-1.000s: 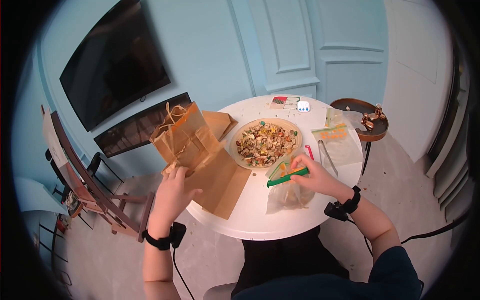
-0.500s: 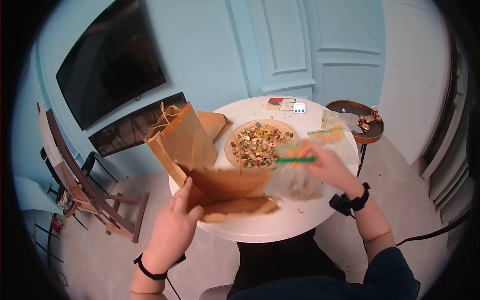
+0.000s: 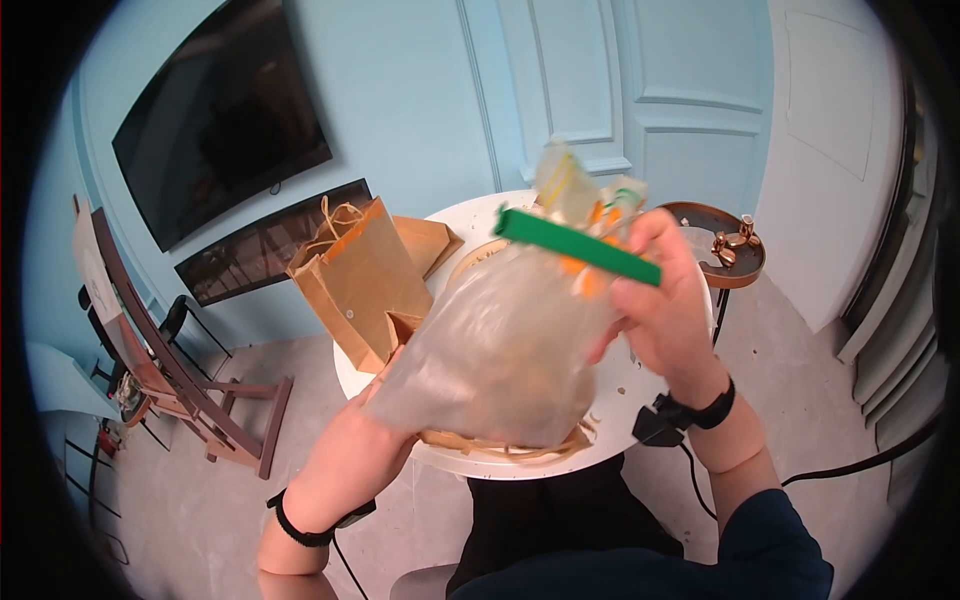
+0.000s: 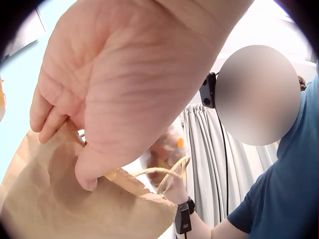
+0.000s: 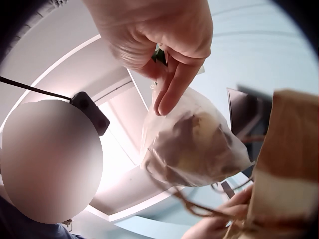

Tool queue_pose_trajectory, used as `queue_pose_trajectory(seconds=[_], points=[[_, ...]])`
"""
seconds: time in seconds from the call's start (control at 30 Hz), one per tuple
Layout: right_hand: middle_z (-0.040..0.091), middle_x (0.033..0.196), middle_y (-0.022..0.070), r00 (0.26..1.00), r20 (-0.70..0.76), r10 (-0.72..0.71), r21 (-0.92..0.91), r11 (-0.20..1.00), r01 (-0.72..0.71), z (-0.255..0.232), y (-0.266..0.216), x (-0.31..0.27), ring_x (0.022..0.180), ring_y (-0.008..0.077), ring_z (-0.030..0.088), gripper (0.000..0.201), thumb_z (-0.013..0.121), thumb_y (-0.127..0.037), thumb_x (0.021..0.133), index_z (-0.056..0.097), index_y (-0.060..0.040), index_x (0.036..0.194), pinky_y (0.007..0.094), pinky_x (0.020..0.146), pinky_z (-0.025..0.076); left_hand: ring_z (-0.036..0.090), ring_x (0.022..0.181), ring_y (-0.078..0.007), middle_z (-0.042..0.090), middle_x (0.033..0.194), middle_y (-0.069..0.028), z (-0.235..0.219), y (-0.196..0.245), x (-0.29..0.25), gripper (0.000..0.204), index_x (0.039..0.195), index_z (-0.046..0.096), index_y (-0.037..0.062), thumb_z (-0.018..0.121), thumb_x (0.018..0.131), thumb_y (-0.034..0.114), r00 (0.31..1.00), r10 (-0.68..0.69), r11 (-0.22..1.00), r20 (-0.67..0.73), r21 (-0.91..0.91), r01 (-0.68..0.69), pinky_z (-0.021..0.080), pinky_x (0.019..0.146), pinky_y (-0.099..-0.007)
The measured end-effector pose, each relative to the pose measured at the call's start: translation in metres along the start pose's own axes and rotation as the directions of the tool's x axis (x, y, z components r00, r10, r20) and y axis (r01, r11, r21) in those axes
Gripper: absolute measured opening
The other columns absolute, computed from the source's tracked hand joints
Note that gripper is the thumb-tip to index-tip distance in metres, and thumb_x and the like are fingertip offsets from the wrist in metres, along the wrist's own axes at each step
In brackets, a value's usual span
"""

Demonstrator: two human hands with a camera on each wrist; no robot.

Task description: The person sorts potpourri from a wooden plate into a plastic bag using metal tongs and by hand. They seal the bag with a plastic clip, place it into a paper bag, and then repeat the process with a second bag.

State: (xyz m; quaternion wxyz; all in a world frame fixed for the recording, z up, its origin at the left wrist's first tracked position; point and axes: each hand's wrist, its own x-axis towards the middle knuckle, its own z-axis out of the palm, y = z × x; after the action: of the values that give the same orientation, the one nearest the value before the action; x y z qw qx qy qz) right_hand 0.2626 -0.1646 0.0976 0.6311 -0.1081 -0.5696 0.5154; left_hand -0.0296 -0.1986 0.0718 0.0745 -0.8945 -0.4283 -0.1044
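Note:
My right hand (image 3: 662, 305) pinches the top of a clear plastic bag (image 3: 490, 350), close to the green sealing clip (image 3: 580, 247) across its neck. The bag hangs tilted over the near side of the table, and brownish pieces (image 5: 187, 144) show through it in the right wrist view. With thumb and fingers on either side of its rim, my left hand (image 4: 129, 84) grips a brown paper bag (image 4: 94, 209) with twisted handles. In the head view the plastic bag hides most of this paper bag and my left fingers.
A second brown paper bag (image 3: 365, 285) stands upright at the table's left, with another folded one (image 3: 425, 245) behind it. Only the rim of a round plate (image 3: 478, 257) shows past the plastic bag. A small side table (image 3: 715, 270) holds copper-coloured ornaments (image 3: 735, 240).
My right hand has lifted the clipped plastic bag off the table and brought it up and left over the paper bag. The paper bag, flat at first, has been raised open by my left hand.

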Motion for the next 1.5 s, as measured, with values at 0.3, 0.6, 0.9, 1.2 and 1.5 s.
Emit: queue_pose_trajectory(seconds=[0.3,0.6,0.9,1.2,1.5], points=[[0.049,0.090,0.0068,0.985,0.157,0.067,-0.246,0.969,-0.026,0.010,0.071,0.015,0.081,0.0124,0.059,0.022,0.051,0.001,0.088,0.034,-0.0052,0.101,0.0318,0.076,0.056,0.058,0.098,-0.0370,0.048,0.131,-0.0196,0.005,-0.014,-0.001,0.030,0.108,0.060,0.0079,0.063,0.078,0.004,0.995,0.095,0.974,-0.036,-0.204,-0.101,0.049,0.082,-0.0389],[0.055,0.070,0.0083,0.927,0.252,0.277,-0.835,0.546,0.064,-0.008,0.040,0.018,0.061,0.0169,0.057,0.020,0.055,-0.007,0.083,0.041,-0.0048,0.096,0.0310,0.053,0.044,0.060,0.094,-0.0345,0.040,0.137,-0.0242,-0.006,-0.014,-0.003,0.010,0.087,0.065,0.0086,0.065,0.077,0.007,0.993,-0.081,0.981,-0.090,-0.183,0.063,0.050,0.078,-0.0370],[0.068,0.089,0.0104,0.951,0.280,0.134,-0.796,0.586,0.152,-0.016,0.022,0.022,0.073,0.0208,0.065,0.037,0.058,-0.030,0.088,0.057,-0.0064,0.117,0.0319,0.067,0.050,0.058,0.100,-0.0374,0.044,0.134,-0.0239,-0.006,-0.016,0.000,0.008,0.087,0.063,0.0033,0.063,0.083,0.010,0.962,-0.244,0.917,-0.125,-0.353,0.187,0.048,0.082,-0.0369],[0.034,0.142,0.0216,0.867,0.357,0.347,-0.920,0.288,0.264,-0.026,0.041,0.015,0.123,0.0372,0.042,0.028,0.066,-0.028,0.080,0.059,-0.0024,0.089,0.0391,0.097,0.039,0.055,0.108,-0.0358,0.050,0.130,-0.0223,-0.008,-0.012,0.004,0.008,0.088,0.060,-0.0026,0.061,0.083,0.004,0.921,-0.321,0.876,-0.221,-0.439,0.200,0.044,0.089,-0.0357],[0.057,0.102,0.0058,0.812,0.504,-0.294,-0.782,0.244,0.574,0.005,0.026,0.033,0.076,0.0210,0.060,0.010,0.061,-0.012,0.081,0.057,-0.0033,0.083,0.0330,0.062,0.048,0.045,0.124,-0.0373,0.054,0.120,-0.0173,-0.023,-0.011,-0.007,0.006,0.079,0.056,-0.0034,0.061,0.078,-0.002,0.775,-0.256,0.948,-0.578,-0.305,0.086,0.039,0.099,-0.0402]])
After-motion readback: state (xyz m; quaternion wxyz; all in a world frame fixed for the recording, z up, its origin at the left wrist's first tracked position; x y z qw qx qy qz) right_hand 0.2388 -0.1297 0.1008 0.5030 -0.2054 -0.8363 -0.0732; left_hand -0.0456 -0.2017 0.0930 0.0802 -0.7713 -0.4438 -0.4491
